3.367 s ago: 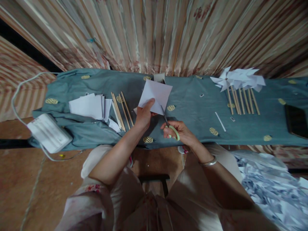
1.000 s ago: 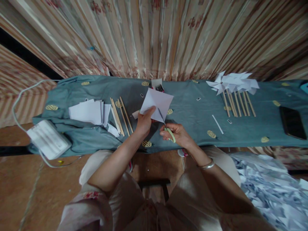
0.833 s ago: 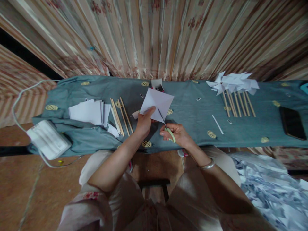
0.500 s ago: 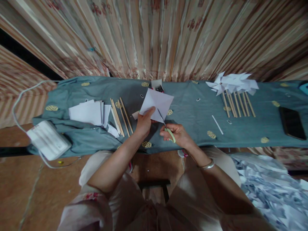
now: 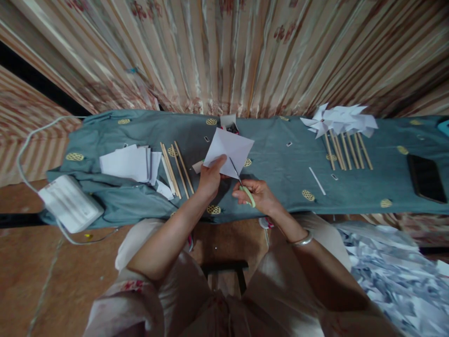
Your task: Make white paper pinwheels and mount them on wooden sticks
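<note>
My left hand (image 5: 210, 179) pinches a square sheet of white paper (image 5: 229, 146) by its lower left side, thumb on top. Faint crease lines run across the sheet. My right hand (image 5: 257, 193) is closed around the green handles of a pair of scissors (image 5: 248, 194). Their blades lie on the paper from its lower edge, pointing toward its middle. Behind the sheet stands a small open box (image 5: 229, 122) with dark small items in it. Wooden sticks (image 5: 171, 171) lie left of my left hand, beside a stack of white paper (image 5: 126, 163).
Paper pinwheels on sticks (image 5: 343, 121) lie at the right, with a black phone (image 5: 426, 178) beyond them. A narrow paper strip (image 5: 317, 181) rests on the green cloth (image 5: 273, 164). A white power box (image 5: 70, 203) with a cable sits at the left. Paper scraps (image 5: 400, 271) fill the lower right.
Almost nothing differs. Both hands, the paper and the scissors keep nearly the same place, and the view has shifted very slightly.
</note>
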`<state>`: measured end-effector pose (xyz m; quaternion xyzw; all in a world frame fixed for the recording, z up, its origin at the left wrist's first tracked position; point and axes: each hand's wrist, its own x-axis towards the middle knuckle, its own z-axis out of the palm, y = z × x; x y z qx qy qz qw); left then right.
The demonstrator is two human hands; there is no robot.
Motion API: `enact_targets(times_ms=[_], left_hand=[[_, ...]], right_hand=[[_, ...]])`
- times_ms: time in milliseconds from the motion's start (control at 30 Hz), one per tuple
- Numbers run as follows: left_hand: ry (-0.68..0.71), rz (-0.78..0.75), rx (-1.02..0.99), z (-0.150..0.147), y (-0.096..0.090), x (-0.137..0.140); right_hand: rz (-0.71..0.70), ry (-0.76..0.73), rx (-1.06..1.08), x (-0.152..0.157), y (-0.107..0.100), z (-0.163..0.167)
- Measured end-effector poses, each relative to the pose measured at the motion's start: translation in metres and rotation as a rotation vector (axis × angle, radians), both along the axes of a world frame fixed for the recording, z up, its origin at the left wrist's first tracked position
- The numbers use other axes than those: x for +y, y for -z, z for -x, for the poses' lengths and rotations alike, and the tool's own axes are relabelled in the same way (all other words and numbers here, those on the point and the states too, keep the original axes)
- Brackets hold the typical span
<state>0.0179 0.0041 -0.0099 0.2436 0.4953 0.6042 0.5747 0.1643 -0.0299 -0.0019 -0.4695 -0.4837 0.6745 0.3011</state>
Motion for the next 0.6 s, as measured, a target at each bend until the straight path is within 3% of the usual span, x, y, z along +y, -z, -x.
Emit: enact_targets(times_ms=[400,600], left_hand=[[-0.031,-0.008,0.015,0.003,0.001,0.002],[-0.102,-0.059,-0.009,0.017,-0.007,0.013]], right_hand=[[-0.016,-0.023,-0.018,-0.001,0.004,0.000],[-0.068,-0.163,-0.045,0.001,-0.006,-0.014]])
